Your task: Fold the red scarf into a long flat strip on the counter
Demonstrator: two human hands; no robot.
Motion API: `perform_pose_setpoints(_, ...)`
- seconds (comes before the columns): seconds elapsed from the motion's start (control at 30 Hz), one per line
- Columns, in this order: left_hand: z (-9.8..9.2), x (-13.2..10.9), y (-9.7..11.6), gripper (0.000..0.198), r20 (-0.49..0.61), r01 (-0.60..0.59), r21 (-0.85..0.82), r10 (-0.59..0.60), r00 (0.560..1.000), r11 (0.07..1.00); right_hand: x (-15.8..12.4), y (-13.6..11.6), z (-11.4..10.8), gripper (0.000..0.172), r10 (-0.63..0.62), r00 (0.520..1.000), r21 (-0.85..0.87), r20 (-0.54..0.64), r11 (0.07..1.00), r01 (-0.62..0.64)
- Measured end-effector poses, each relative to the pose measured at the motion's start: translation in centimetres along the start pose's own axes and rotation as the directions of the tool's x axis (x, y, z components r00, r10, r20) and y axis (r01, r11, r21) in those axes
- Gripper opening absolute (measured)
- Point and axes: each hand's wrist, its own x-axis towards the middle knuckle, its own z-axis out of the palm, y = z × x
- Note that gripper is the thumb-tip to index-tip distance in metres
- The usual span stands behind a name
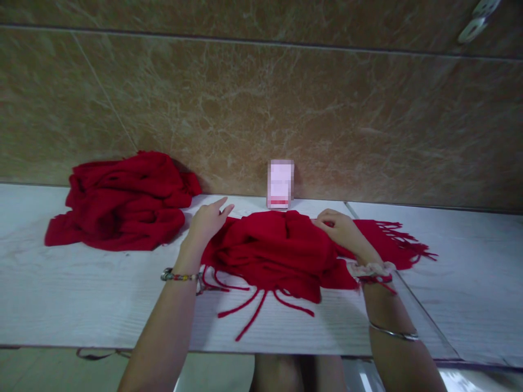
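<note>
– Marble wall [286, 109] at back, white table [81, 294] under everything. Where's the scarf?
– Red scarf [278, 245] is bunched mid-table, right in front of me. Its fringe [253, 310] trails toward my edge, with more fringe off to the right. A second red pile [126, 201] sits well apart on the left. A small box [280, 185] stands against the wall just behind the scarf.
– Hands?
– My left hand [208, 220] is flat and spread at the scarf's left edge, gripping nothing. My right hand [341, 228] lies on the top right fold with the fingers curled. Can't tell if it pinches cloth.
– Tips for smoothing it?
– My guess: pin one side with the flat palm and draw the other side outward. Keep the tassels from tucking under, and stay clear of the box.
</note>
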Motion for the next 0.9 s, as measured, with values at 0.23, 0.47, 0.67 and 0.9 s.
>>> perform_pose_setpoints(0.23, 1.8, -1.0, 2.6, 0.055, 0.214, -0.137, -0.430, 0.248, 0.945, 0.892, 0.2, -1.4, 1.8, 0.025, -0.100, 0.993, 0.010, -0.063, 0.995, 0.101)
perform_pose_setpoints(0.47, 3.2, -1.4, 3.5, 0.042, 0.267, -0.199, -0.333, 0.295, 0.917, 0.922, -0.2, -1.0, 2.3, 0.006, -0.124, 0.972, 0.001, 0.200, 0.992, 0.126)
perform_pose_setpoints(0.67, 2.4, -0.5, 2.1, 0.035, -0.089, -0.160, -0.310, 0.139, 0.986, 0.937, 0.1, -0.9, 1.8, 0.009, -0.141, 0.990, -0.067, 0.005, 0.988, 0.141)
perform_pose_setpoints(0.9, 0.0, -0.2, 0.9, 0.040, -0.457, -0.203, -0.377, 0.009, 0.889, 0.904, -0.2, -1.4, -0.5, 0.009, -0.089, 0.861, -0.114, -0.501, 0.993, 0.036)
